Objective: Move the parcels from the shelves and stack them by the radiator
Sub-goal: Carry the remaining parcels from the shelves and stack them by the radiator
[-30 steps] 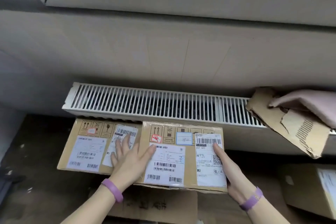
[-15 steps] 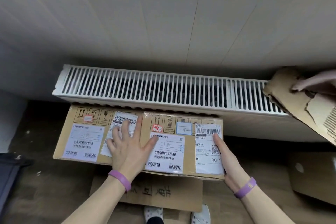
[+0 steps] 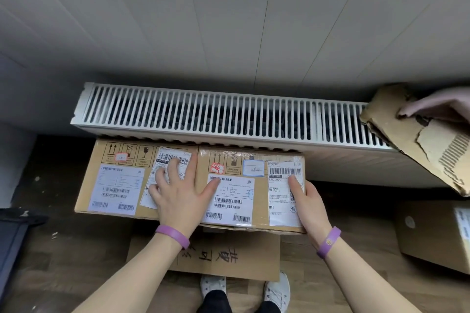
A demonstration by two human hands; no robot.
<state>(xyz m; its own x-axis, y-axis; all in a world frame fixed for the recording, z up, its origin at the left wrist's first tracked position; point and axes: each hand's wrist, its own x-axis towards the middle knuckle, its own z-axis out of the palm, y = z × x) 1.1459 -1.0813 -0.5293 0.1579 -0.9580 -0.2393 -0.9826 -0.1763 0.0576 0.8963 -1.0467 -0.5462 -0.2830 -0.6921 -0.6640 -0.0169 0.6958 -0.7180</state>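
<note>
Two brown cardboard parcels with white shipping labels sit side by side against the front of the white radiator (image 3: 203, 119). The left parcel (image 3: 114, 180) and the right parcel (image 3: 229, 201) touch each other. Both rest on a larger cardboard box (image 3: 229, 262) with handwritten characters on top. My left hand (image 3: 180, 193) lies flat with fingers spread across the seam between the two parcels. My right hand (image 3: 307, 201) is pressed against the right parcel's right edge, fingers straight.
A torn cardboard piece (image 3: 419, 140) leans over the radiator's right end, with a pale pink shape on it. Another brown box (image 3: 437, 234) sits on the wooden floor at right. A dark object (image 3: 12, 236) is at left. My shoes (image 3: 244, 287) show below.
The view tilted down and closer, so the radiator and parcels sit higher in frame. The right parcel slid back flush to the radiator; my hands stayed on the parcels.
</note>
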